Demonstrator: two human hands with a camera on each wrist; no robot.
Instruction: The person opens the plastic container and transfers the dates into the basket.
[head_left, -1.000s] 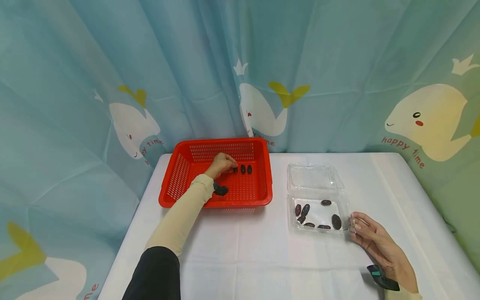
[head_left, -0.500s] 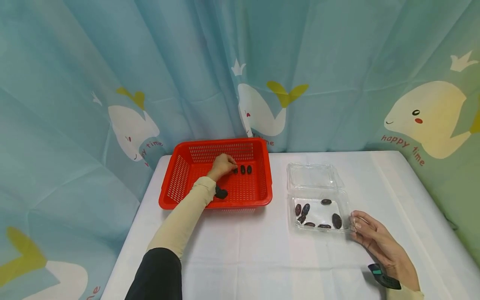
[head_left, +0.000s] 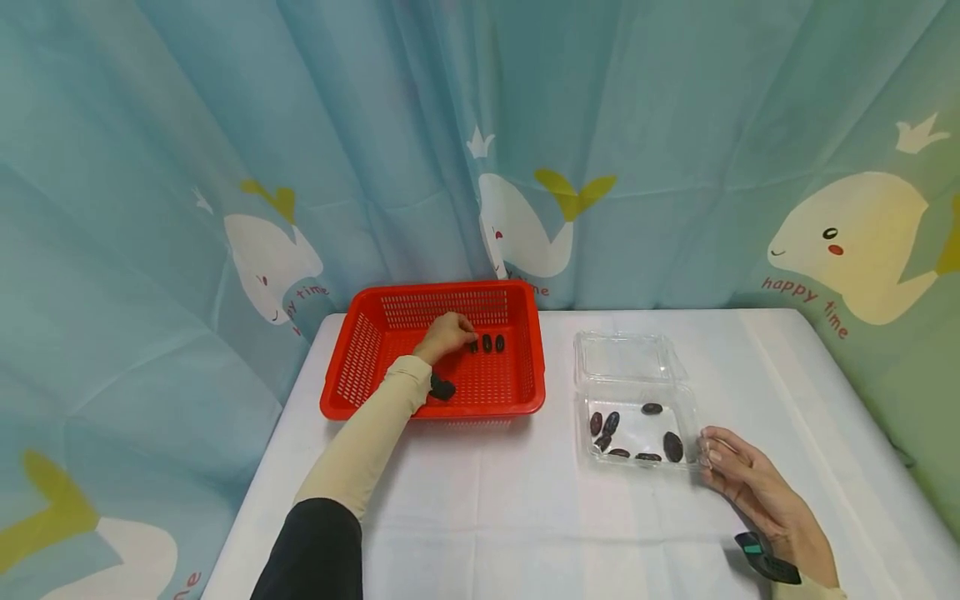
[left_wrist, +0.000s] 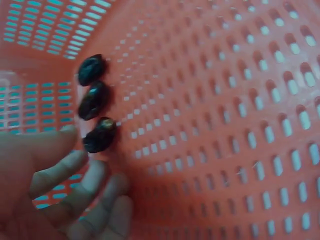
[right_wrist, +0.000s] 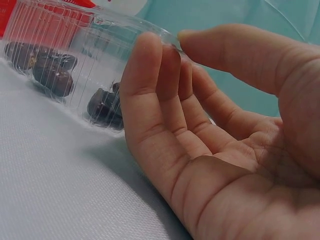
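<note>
Inside the red basket, 3 dark dates lie side by side in a row. My left hand is by the leftmost of them; in the left wrist view that date lies just beyond the fingertips, with thumb and fingers spread apart. Whether a fingertip touches it, I cannot tell. At the right, a clear plastic box lies with its lid folded back, several dates in its tray. My right hand pinches the tray's right rim between thumb and fingers, as the right wrist view shows.
A white cloth covers the table. Behind it hangs a blue-green curtain with printed whales, close to the basket's back edge. The basket has raised, slotted walls all round.
The head view has shifted slightly. Both hands, the dates and the box stay almost where they were.
</note>
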